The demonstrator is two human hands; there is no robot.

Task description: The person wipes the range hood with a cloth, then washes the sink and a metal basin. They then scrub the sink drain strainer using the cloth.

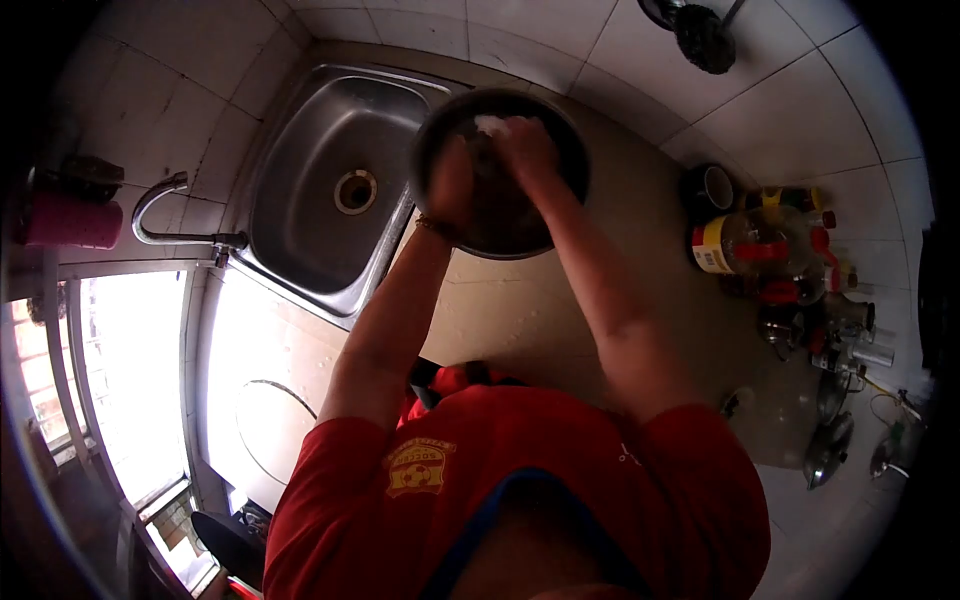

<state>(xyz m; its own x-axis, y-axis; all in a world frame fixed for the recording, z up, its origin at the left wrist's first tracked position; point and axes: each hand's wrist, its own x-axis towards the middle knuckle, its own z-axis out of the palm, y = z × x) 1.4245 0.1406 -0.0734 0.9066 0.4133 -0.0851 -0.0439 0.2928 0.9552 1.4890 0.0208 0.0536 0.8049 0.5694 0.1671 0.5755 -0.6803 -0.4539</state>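
Note:
A large round dark metal bowl stands on the counter, right beside the sink, and both my hands are inside it. My right hand is closed at the far side of the bowl, with a small whitish piece showing at its fingertips. Whether that piece is cloth, foam or food I cannot make out. On the left, my left hand reaches down along the bowl's inner wall, a bracelet at its wrist. Shadow and blur hide its fingers. The bowl's contents are too dark to tell.
Left of the bowl is a steel sink with a curved tap. Several bottles, including a large clear one, and a dark mug stand at the right wall. A pink container is by the window. Metal lids lie lower right.

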